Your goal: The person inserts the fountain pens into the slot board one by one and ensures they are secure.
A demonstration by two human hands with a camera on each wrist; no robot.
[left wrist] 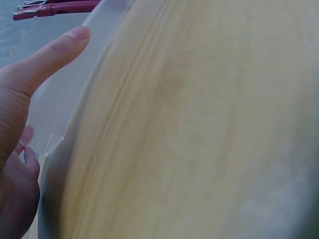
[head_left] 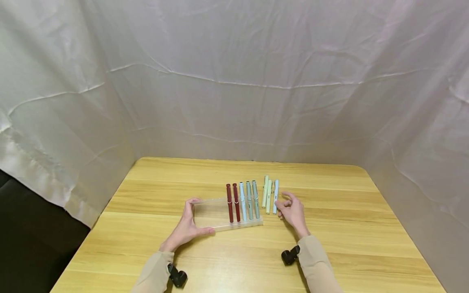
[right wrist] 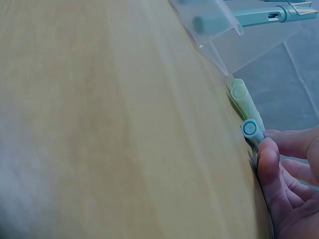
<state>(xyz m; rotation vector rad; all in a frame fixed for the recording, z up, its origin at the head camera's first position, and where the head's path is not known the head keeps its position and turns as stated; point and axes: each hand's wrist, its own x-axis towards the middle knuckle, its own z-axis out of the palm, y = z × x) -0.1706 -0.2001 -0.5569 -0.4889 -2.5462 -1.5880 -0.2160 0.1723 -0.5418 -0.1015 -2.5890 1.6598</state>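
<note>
Right fingers (right wrist: 295, 143), light-blue pen (head_left: 276, 191) pinched between, green pens (head_left: 269, 197) beside

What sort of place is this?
Probably a makeshift recording booth, judging by the pale curtains behind and beside a wooden table, plus two black wrist cameras.

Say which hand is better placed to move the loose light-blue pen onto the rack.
Right, probably: the right hand pinches the loose light-blue pen, while the left hand grips the clear rack at its left end.
</note>
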